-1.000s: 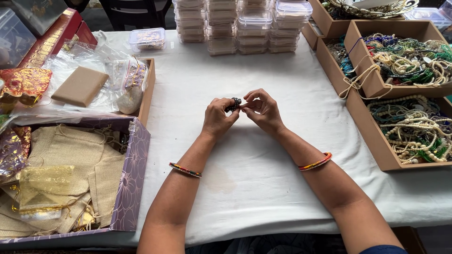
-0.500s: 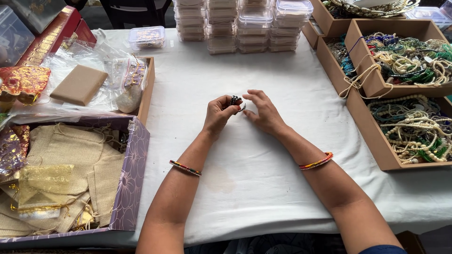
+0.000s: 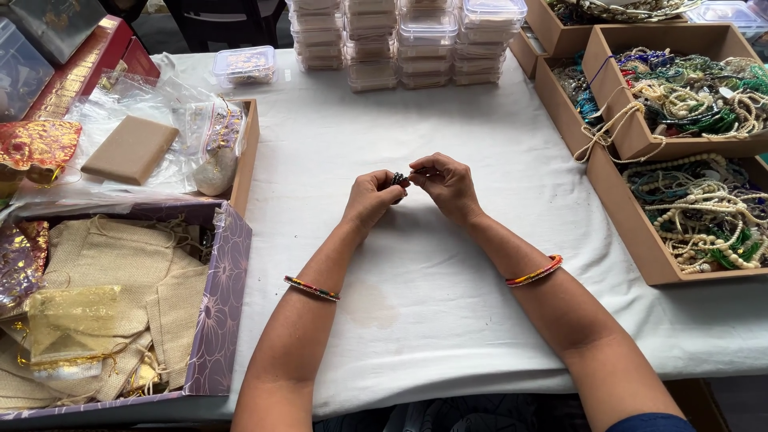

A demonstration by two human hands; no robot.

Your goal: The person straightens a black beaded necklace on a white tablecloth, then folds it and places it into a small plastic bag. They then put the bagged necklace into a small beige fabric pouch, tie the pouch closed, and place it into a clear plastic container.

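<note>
Centrally, small dark beaded piece — pinched between left hand, right hand.

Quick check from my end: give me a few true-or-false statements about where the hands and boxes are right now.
1. Both hands pinch a small dark beaded piece above the white tablecloth. True.
2. The left hand rests inside the purple box. False: it is over the cloth, meeting the right hand.
3. Cardboard trays of bead necklaces sit on the person's right. True.
4. The stacked clear plastic containers lie nearest the person. False: they stand at the far edge.
</note>
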